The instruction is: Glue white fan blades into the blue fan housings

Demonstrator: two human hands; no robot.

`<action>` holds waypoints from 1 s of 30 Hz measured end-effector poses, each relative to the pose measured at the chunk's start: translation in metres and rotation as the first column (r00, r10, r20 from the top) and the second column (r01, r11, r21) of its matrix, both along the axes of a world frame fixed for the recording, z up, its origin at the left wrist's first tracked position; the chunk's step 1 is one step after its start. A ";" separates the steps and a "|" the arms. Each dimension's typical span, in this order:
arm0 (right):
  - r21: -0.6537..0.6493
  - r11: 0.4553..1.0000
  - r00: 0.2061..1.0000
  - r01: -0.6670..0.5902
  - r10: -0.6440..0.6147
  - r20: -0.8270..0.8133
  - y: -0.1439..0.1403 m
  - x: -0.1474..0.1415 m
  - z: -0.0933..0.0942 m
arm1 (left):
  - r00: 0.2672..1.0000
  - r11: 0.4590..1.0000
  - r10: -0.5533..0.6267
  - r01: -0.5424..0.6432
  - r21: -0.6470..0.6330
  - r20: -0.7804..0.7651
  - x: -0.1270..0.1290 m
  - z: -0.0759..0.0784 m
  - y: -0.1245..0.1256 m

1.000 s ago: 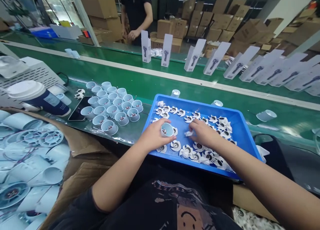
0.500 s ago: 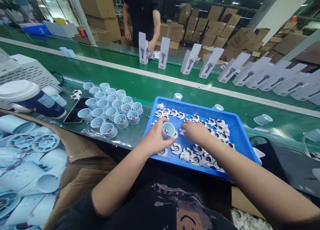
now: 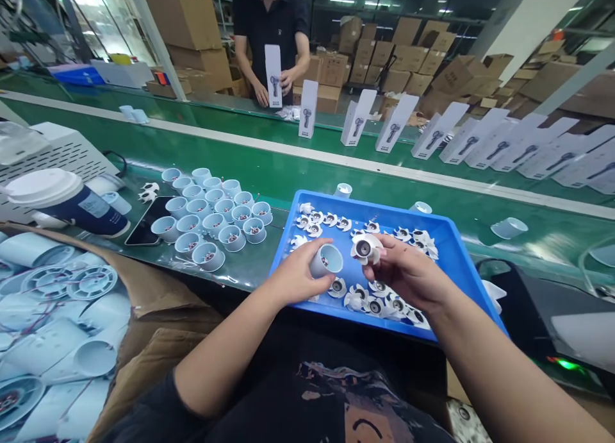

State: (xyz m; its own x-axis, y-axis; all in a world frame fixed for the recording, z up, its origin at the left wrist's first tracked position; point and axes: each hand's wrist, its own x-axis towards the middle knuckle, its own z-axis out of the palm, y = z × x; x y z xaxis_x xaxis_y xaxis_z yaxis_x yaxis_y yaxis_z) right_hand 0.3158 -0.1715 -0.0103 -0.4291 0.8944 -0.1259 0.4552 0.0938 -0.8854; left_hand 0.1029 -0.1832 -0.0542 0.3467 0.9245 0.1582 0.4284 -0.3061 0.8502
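Note:
My left hand (image 3: 298,271) is wrapped round a light-blue cylindrical housing (image 3: 331,261), its open mouth tilted up and small dark reddish parts visible inside. Just to the right, my right hand (image 3: 408,270) pinches a white fan impeller (image 3: 367,247), its dark round hub turned toward me. Housing and impeller are a short gap apart, both above the blue tray (image 3: 456,263). More white impellers (image 3: 376,306) lie in the tray below and around my hands. Left of the tray, several similar blue housings (image 3: 209,257) stand grouped on the green bench.
A cardboard box (image 3: 148,295) full of blue housings is at lower left, near a lidded cup (image 3: 72,202) and a phone (image 3: 150,224). Across the bench, white cartons (image 3: 353,125) stand in a row. A co-worker (image 3: 271,39) handles one carton. A black device (image 3: 533,302) sits at right.
My right hand has lifted an impeller out of the tray and turned it beside the housing. My left hand still holds the housing. The co-worker has raised a carton, now with both hands at it.

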 end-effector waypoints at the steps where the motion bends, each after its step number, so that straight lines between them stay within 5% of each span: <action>1: -0.013 1.000 0.998 0.011 -0.012 -0.056 -0.006 0.001 0.001 | 0.999 0.999 -0.029 0.030 0.025 -0.024 0.003 0.002 -0.003; 5: 0.048 0.997 0.989 0.062 -0.055 -0.138 -0.025 0.002 0.007 | 0.994 0.985 -0.065 0.079 0.151 -0.091 0.015 0.010 -0.016; 7: 0.196 0.979 0.996 0.062 -0.050 -0.067 -0.032 0.000 0.011 | 0.992 0.972 -0.056 0.080 0.222 -0.112 0.018 0.014 -0.021; 10: 0.516 0.854 0.982 -0.067 -0.035 0.185 -0.040 -0.007 0.014 | 0.987 0.962 -0.012 0.054 0.267 -0.159 0.019 0.015 -0.028; 12: 0.609 0.778 0.956 -0.157 -0.035 0.291 -0.042 -0.011 0.010 | 0.979 0.968 0.034 0.018 0.251 -0.199 0.017 0.015 -0.032; 18: 0.569 0.813 0.982 -0.125 0.019 0.187 -0.040 -0.019 -0.006 | 0.969 0.982 0.074 -0.030 0.189 -0.235 0.014 0.015 -0.039; 30: 0.646 0.763 0.998 -0.019 -0.027 0.060 -0.047 -0.005 0.000 | 0.979 0.963 -0.001 0.056 0.265 -0.203 0.024 0.020 -0.035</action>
